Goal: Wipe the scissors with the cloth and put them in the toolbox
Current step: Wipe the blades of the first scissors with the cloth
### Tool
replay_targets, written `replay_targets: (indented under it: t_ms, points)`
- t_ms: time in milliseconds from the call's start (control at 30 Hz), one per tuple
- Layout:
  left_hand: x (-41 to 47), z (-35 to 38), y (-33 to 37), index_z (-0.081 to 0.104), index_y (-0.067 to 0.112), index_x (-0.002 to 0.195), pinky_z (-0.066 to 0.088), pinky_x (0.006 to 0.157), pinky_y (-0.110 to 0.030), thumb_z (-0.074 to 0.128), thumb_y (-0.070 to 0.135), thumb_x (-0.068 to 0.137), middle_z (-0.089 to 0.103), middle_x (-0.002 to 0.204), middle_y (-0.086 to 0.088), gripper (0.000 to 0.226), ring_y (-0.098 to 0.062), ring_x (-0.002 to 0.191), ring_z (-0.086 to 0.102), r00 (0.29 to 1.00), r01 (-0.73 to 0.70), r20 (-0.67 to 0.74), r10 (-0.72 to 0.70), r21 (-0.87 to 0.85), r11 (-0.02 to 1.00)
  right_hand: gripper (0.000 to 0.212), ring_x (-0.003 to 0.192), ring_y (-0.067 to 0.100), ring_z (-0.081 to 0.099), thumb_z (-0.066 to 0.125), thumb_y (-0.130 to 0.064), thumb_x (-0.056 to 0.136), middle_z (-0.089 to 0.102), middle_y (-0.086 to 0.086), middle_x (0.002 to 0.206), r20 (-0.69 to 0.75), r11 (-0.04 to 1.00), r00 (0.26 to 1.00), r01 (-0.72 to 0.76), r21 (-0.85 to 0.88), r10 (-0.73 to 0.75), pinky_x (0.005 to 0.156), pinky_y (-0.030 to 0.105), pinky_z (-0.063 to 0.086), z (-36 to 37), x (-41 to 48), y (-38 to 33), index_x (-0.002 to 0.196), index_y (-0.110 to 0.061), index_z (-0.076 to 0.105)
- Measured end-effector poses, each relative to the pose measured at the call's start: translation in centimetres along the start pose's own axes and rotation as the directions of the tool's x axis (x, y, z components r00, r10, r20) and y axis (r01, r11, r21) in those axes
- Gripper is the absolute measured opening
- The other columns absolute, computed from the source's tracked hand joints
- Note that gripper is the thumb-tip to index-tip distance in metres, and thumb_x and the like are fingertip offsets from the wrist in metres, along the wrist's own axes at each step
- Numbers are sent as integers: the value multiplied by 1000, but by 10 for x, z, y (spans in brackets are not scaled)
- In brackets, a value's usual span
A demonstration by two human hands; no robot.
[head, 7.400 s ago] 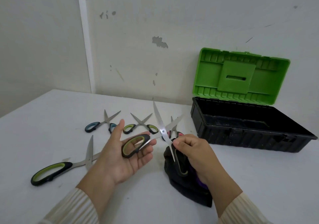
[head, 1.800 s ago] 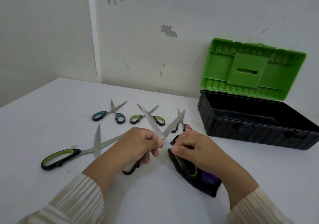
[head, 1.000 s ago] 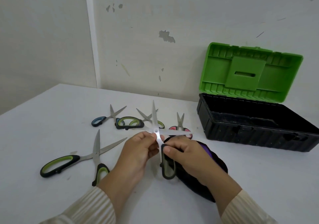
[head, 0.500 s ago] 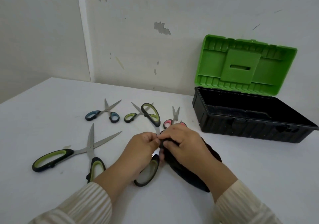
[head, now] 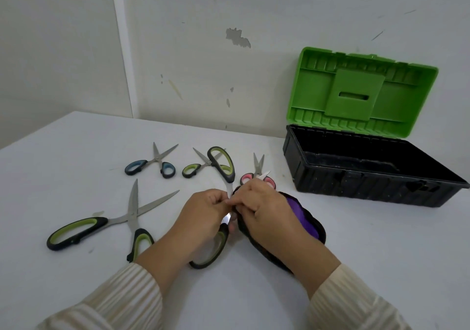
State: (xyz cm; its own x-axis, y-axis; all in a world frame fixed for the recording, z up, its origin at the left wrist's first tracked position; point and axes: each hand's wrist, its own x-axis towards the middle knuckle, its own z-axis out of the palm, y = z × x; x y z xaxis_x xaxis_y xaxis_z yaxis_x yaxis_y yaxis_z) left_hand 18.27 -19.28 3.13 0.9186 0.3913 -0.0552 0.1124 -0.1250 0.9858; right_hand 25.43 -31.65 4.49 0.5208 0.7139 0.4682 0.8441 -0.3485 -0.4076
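- we are in the wiping step: our left hand (head: 203, 217) pinches the splayed green-handled scissors (head: 221, 163) near the pivot.
- our right hand (head: 262, 211) is curled round the dark cloth (head: 302, 217), apparently pressing it on a blade.
- next, we judge: finish wiping, close the blades, carry them to the open toolbox (head: 356, 184) at two o'clock.

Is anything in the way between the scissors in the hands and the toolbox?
Nothing visible blocks the held scissors. The toolbox has its lid open. Only the pink scissors lie flat on the table near that path, probably low enough to lift over.
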Motion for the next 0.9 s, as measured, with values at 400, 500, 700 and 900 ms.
replay_targets:
  t_ms: [400,500,700,900]
  points:
    - [-1,-5,4,60,12,62,49,66,-38,51,13,93,66,63,-9,32,-25,58,55,999,-17,36,17,16,1000,17,87,7,56,61,0,79,64,4,90,-338,970,910,-229,74,241,81,-4,31,-17,6,25,84,-12,72]
    - [-1,-7,8,61,11,63,53,65,-36,50,10,94,65,63,-8,33,-19,54,58,999,-14,28,15,-9,1000,21,92,7,57,62,-8,81,63,-9,92,-502,897,743,-379,230,442,79,-4,31,-42,0,37,88,-28,67]
    - [0,-7,6,58,0,69,47,61,-34,49,6,94,62,61,-7,27,-21,51,57,1000,-6,26,7,-50,999,17,86,4,57,63,-7,78,67,-6,83,-178,992,980,-71,100,88,80,12,43,-12,-5,-6,81,-24,67]
    - [1,-7,1,64,13,62,40,66,-41,54,16,89,65,62,-11,29,-29,63,47,999,-11,32,11,-15,1000,14,86,5,54,62,-2,78,68,0,84,-207,997,976,-53,55,63,79,0,36,-4,-1,3,82,-13,70]
